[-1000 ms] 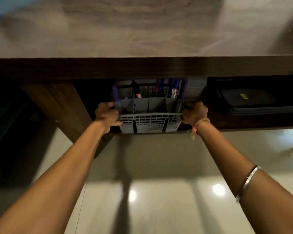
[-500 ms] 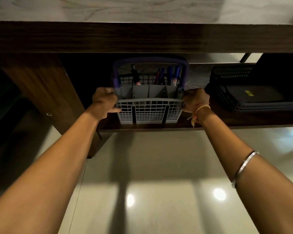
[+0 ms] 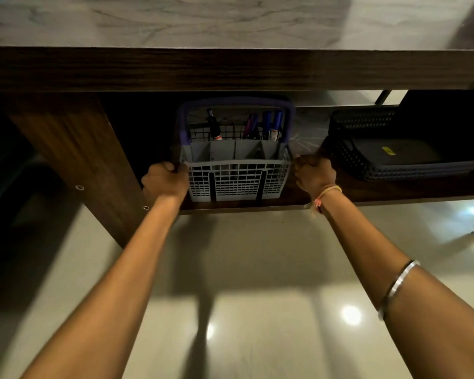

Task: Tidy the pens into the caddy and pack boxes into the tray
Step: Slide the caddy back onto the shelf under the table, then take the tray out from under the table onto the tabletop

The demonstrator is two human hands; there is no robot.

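Head view: both hands clamp the grey plastic grid caddy (image 3: 237,176), left hand (image 3: 165,181) on its left wall, right hand (image 3: 314,175) on its right, steadying it on the dark wooden shelf (image 3: 367,191) under the table; pens (image 3: 271,127) stand upright inside, black mesh tray (image 3: 394,160) to its right.

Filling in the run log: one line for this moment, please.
caddy on shelf, pens inside | left hand grips side | right hand at other side | tray beside
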